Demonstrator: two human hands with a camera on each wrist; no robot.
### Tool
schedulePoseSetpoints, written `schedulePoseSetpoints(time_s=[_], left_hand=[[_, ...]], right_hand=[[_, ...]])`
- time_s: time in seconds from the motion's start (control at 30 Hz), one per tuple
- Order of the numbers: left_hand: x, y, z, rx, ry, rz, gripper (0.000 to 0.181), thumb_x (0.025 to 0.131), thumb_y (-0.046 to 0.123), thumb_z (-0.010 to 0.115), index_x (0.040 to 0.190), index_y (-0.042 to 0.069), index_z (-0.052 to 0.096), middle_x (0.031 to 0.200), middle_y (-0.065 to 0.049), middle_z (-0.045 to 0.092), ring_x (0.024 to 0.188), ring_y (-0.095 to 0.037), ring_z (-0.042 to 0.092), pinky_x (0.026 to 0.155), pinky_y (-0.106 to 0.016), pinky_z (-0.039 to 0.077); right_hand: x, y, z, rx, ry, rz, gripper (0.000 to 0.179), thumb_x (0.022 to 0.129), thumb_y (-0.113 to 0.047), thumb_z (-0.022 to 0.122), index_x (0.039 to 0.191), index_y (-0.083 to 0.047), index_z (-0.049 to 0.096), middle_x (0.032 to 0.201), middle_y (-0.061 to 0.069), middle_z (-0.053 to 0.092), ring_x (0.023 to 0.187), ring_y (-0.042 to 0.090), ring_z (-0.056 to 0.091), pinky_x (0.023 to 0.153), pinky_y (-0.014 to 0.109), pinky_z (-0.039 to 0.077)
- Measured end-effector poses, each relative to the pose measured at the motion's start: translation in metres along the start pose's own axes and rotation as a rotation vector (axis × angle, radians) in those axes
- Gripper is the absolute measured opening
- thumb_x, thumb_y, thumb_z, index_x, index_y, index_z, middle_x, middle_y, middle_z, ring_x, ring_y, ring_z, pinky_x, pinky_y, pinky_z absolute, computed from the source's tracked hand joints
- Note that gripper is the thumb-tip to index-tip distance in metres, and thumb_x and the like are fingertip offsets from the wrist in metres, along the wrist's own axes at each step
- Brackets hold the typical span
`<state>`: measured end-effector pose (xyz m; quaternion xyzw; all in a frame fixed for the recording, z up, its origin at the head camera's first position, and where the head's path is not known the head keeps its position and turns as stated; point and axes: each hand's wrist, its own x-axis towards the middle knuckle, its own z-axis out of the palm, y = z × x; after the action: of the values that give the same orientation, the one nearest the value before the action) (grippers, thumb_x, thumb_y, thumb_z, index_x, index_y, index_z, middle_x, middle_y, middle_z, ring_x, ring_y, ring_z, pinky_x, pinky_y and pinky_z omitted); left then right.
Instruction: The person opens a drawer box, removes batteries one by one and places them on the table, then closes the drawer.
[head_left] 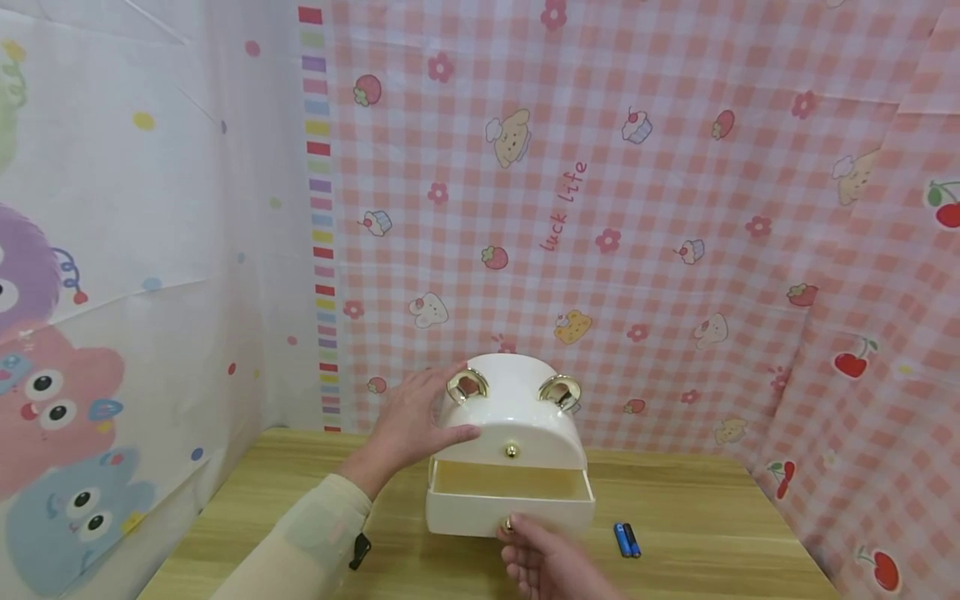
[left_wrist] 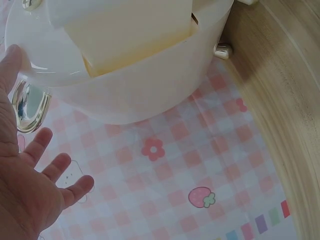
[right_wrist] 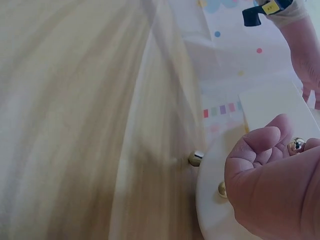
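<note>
A white, rounded-top mini drawer cabinet (head_left: 517, 417) with two gold ring ears (head_left: 468, 386) stands on the table. Its lower drawer (head_left: 465, 514) is pulled out, and the inside (head_left: 513, 482) shows a bare yellowish floor. My left hand (head_left: 420, 421) steadies the cabinet's left side, thumb against the front beside the upper gold knob (head_left: 512, 451). In the left wrist view the other fingers (left_wrist: 67, 167) are spread apart beside the cabinet. My right hand (head_left: 551, 557) pinches the lower drawer's gold knob (head_left: 507, 524) between thumb and finger, its other fingers curled beneath.
Two small batteries (head_left: 627, 540), blue and dark, lie side by side on the wooden table (head_left: 697, 517), to the right of the drawer. Behind the table hangs a pink checked cloth (head_left: 630, 333); a white cartoon cloth (head_left: 172, 350) hangs at the left.
</note>
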<state>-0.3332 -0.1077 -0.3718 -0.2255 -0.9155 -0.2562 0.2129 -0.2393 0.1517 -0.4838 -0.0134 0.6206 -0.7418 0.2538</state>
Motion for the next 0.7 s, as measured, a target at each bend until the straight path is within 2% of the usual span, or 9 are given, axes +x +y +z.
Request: schedulePoseSetpoints(time_s=[0.23,0.47,0.7], left_hand=[[-0.002,-0.001,0.0,-0.003,0.02,0.014,0.097,0.081,0.057,0.089,0.163,0.026,0.047,0.154,-0.009,0.062,0.141,-0.035,0.058,0.115,-0.064,0.045],[-0.001,-0.002,0.002,0.001,0.021,0.015,0.097,0.082,0.059,0.088,0.163,0.026,0.047,0.154,-0.008,0.062,0.142,-0.034,0.058,0.116,-0.064,0.045],[-0.001,-0.001,0.001,0.004,0.012,0.007,0.098,0.081,0.06,0.088,0.163,0.027,0.045,0.157,-0.008,0.061,0.144,-0.035,0.056,0.117,-0.064,0.044]], right_hand=[[-0.006,0.008,0.003,0.018,0.009,0.001,0.053,0.102,-0.054,0.068,0.122,-0.006,0.076,0.091,-0.005,0.074,0.08,0.008,0.066,0.076,0.021,0.055],[-0.011,0.012,0.006,0.011,-0.019,-0.01,0.04,0.104,-0.047,0.067,0.115,-0.011,0.079,0.091,-0.005,0.074,0.085,0.009,0.067,0.083,0.024,0.057],[-0.02,0.016,0.008,0.017,-0.012,0.001,0.041,0.1,-0.05,0.071,0.114,-0.012,0.08,0.091,-0.006,0.075,0.088,0.009,0.067,0.082,0.023,0.056]])
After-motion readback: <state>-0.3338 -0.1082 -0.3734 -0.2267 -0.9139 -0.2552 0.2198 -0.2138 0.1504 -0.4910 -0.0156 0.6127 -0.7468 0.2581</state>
